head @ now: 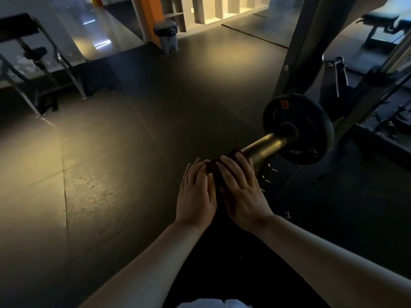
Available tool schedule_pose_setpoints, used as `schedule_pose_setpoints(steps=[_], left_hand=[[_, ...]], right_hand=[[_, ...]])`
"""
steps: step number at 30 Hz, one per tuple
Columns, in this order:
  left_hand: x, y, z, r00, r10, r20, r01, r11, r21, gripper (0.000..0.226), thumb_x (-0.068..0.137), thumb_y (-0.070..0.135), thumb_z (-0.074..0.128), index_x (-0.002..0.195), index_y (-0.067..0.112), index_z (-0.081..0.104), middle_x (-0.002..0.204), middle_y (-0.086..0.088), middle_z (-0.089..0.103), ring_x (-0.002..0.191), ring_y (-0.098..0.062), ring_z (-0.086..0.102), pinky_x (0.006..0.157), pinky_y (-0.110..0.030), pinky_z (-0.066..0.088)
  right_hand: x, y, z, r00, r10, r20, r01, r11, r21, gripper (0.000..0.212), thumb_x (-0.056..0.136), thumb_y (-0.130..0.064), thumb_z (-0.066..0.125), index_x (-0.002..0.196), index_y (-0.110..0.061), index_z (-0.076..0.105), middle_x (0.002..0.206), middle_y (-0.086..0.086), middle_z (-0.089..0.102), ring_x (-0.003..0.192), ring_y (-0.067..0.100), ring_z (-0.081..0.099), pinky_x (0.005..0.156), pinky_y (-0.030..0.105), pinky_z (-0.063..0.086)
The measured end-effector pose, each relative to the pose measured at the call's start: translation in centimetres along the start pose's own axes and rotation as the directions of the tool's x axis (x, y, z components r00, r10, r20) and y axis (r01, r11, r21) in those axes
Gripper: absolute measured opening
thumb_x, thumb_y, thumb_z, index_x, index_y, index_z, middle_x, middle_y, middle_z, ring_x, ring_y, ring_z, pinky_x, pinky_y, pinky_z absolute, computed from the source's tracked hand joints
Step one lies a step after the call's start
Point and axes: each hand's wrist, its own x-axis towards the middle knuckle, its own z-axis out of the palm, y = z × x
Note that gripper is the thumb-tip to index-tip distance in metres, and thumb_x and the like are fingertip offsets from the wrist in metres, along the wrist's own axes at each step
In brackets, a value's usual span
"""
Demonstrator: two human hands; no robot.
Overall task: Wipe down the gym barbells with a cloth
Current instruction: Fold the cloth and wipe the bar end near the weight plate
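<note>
Two grips, your left grip (195, 193) and right grip (241, 193), press flat-fingered on the dark cloth (212, 168) draped over the near end of the shiny metal barbell sleeve (266, 145), short of its round black weight plate (311, 138); unclamped, that cloth may slide off as you rub.

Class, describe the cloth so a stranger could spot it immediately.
Find the grey rack upright on the right; a black weight plate rides a brassy bar beside it. At the bar's near end, the left hand and right hand press a dark cloth, the only soft thing there.
</note>
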Motion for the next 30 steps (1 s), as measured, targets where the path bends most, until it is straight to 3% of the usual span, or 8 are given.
schedule_pose_setpoints(steps=[6,9,12,16,21,25,27,30], left_hand=[[0.4,-0.4,0.0,0.998,0.006,0.056,-0.008,0.999,0.047,0.055,0.106,0.036,0.023,0.145,0.009,0.050,0.153,-0.010,0.047,0.149,-0.019,0.032,0.125,-0.044,0.025],[0.4,-0.5,0.2,0.999,0.024,0.045,-0.025,0.999,0.025,0.057,0.106,0.037,0.023,0.143,0.007,0.053,0.151,-0.011,0.050,0.148,-0.020,0.036,0.124,-0.044,0.026],[0.4,-0.8,0.4,0.999,0.054,0.000,-0.054,0.998,-0.019,0.052,0.105,0.034,0.029,0.140,0.006,0.054,0.147,-0.010,0.053,0.145,-0.019,0.040,0.121,-0.047,0.033],[0.5,-0.6,0.3,0.999,0.052,-0.015,-0.052,0.996,-0.065,0.049,0.105,0.033,0.031,0.137,0.005,0.055,0.144,-0.011,0.054,0.141,-0.019,0.044,0.116,-0.051,0.040],[0.5,-0.5,0.5,0.996,0.072,-0.061,-0.072,0.997,-0.003,0.045,0.105,0.028,0.034,0.135,0.004,0.057,0.141,-0.014,0.057,0.141,-0.022,0.043,0.115,-0.054,0.040],[0.7,0.9,0.2,0.998,0.044,-0.048,-0.029,0.960,0.278,0.046,0.101,0.031,0.034,0.131,0.008,0.062,0.139,-0.008,0.061,0.146,-0.021,0.040,0.126,-0.047,0.018],[1.0,1.4,0.2,0.997,0.061,-0.048,-0.043,0.952,0.304,0.043,0.101,0.027,0.037,0.129,0.008,0.063,0.138,-0.008,0.062,0.146,-0.023,0.040,0.125,-0.048,0.021],[1.7,2.2,0.2,0.992,0.116,-0.053,-0.096,0.951,0.295,0.037,0.103,0.023,0.041,0.125,0.006,0.065,0.133,-0.008,0.065,0.142,-0.024,0.045,0.120,-0.052,0.032]], right_hand=[[6.2,0.6,-3.1,0.992,0.048,0.119,-0.034,0.993,-0.116,0.049,0.104,-0.044,0.023,0.126,-0.023,0.061,0.126,-0.003,0.063,0.129,0.020,0.051,0.126,0.051,0.017],[4.1,-0.1,-1.4,0.997,0.081,0.005,-0.080,0.993,-0.086,0.046,0.106,-0.038,0.031,0.139,-0.016,0.055,0.141,0.001,0.058,0.142,0.025,0.042,0.126,0.054,0.016],[-0.4,-0.1,1.0,0.990,-0.044,-0.132,0.046,0.999,0.013,0.051,0.107,-0.032,0.042,0.152,-0.009,0.040,0.159,0.009,0.040,0.153,0.036,0.026,0.124,0.058,0.018],[1.6,1.5,-0.3,0.993,-0.104,-0.054,0.100,0.993,-0.063,0.050,0.107,-0.037,0.041,0.148,-0.008,0.044,0.150,0.010,0.049,0.147,0.034,0.036,0.123,0.058,0.023],[3.3,1.2,-1.3,0.985,0.150,-0.080,-0.155,0.986,-0.062,0.048,0.106,-0.038,0.034,0.143,-0.012,0.051,0.146,0.005,0.053,0.149,0.028,0.033,0.127,0.052,0.014],[1.3,2.2,-0.1,0.987,-0.154,-0.036,0.152,0.987,-0.049,0.053,0.103,-0.035,0.046,0.152,-0.014,0.042,0.156,0.006,0.045,0.152,0.032,0.029,0.126,0.054,0.016],[2.8,4.8,-1.9,0.972,-0.226,0.059,0.232,0.966,-0.113,0.048,0.105,-0.036,0.041,0.148,-0.015,0.048,0.151,0.005,0.052,0.147,0.028,0.037,0.127,0.050,0.013],[4.8,8.1,-4.7,0.998,0.055,0.032,-0.050,0.990,-0.130,0.042,0.107,-0.036,0.033,0.139,-0.017,0.054,0.140,0.003,0.058,0.142,0.024,0.043,0.128,0.046,0.008]])
